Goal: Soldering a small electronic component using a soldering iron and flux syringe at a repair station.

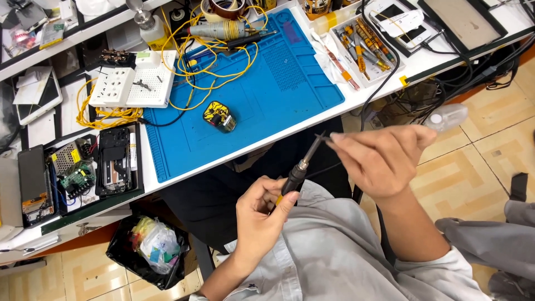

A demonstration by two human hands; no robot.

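Slim black pen-shaped soldering iron with yellow band near handle (pixel 298 174): held in air over lap, just off front edge of white workbench (pixel 356 99), tip angled up and to the right. Probably light, rigid, long thin metal tip likely delicate and maybe hot; best taken by the black handle, well back from the tip.

Left hand (pixel 259 214): closed around lower handle, thumb pressed along the barrel. Firm grip, looked stable.

Right hand (pixel 384 159): fingers narrowed to a pinch right at the tip end, touching or holding something small there; too small to tell what. Bare fingers on that end judged risky if iron was powered.

Outward: small yellow-and-black patterned block-shaped device (pixel 219 116) lay on blue silicone work mat (pixel 262 106), well apart from both hands. Tangle of yellow wire (pixel 209 61) across mat's far side. White perforated tray of parts (pixel 134 86) left of mat. Clear tray of orange-handled tools (pixel 365 50) to the right. Black plastic bag of scraps (pixel 150 248) on tiled floor below bench.
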